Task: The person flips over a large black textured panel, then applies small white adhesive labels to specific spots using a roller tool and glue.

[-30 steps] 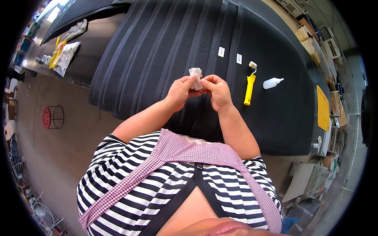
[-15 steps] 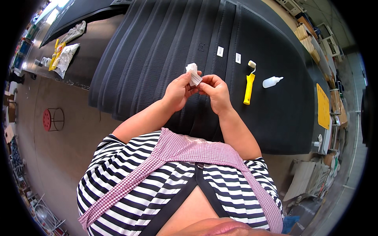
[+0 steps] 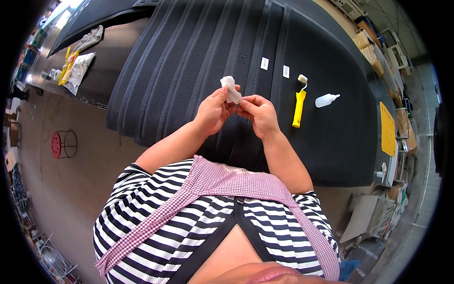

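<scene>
My left hand (image 3: 213, 111) is closed around a small stack of white labels (image 3: 231, 89), held above ribbed black mats (image 3: 189, 61). Thumb and fingers of my right hand (image 3: 259, 114) pinch the stack's lower right edge. Two white labels lie on the black material: one label (image 3: 264, 63) on a ribbed strip, another label (image 3: 286, 71) just right of it. To the right of my hands rests a small paint roller (image 3: 299, 108) with a yellow handle. Beside it lies a white squeeze bottle (image 3: 326, 99) on its side.
At the far left, a dark metal table (image 3: 118, 42) bears a plastic bag (image 3: 79, 71) and a yellow tool (image 3: 66, 71). A red round stool (image 3: 56, 144) stands on the floor. A yellow sheet (image 3: 388, 128) sits by the right edge.
The white labels in my hands have turned slightly, and their fanned upper end looks more gathered. Both hands stay in nearly the same place.
</scene>
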